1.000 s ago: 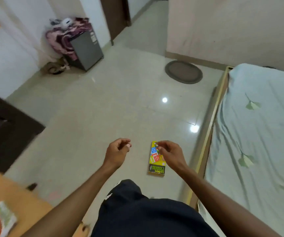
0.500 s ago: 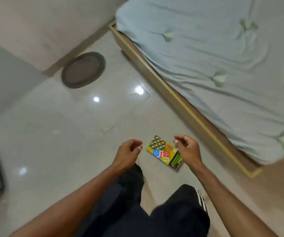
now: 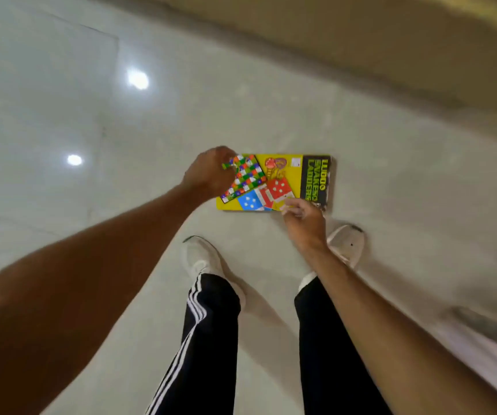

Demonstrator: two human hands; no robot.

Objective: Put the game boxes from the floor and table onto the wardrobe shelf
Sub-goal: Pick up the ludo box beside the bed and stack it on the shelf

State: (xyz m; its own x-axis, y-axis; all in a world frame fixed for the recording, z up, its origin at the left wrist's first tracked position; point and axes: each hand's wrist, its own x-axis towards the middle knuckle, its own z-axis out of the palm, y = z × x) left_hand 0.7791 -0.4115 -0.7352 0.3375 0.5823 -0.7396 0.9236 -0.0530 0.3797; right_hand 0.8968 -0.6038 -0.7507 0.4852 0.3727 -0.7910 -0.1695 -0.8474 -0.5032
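A yellow Ludo and Snakes & Ladders game box (image 3: 283, 178) lies flat on the pale tiled floor just ahead of my feet. My left hand (image 3: 210, 176) is at the box's left end, with its fingers curled over the far-left corner. My right hand (image 3: 302, 221) pinches the box's near edge towards its right end. The box looks level with the floor, and I cannot tell whether it is lifted. No other game box, table or wardrobe is in view.
I am bent over, with my white shoes (image 3: 199, 260) (image 3: 346, 242) and black striped trousers (image 3: 208, 339) right below the box. A blurred tan bed frame (image 3: 361, 40) runs across the top right. The glossy floor (image 3: 61, 115) spreads out to the left.
The view has dropped closer to the floor and the box now looks much larger. Both hands have come down from above the box onto its edges.
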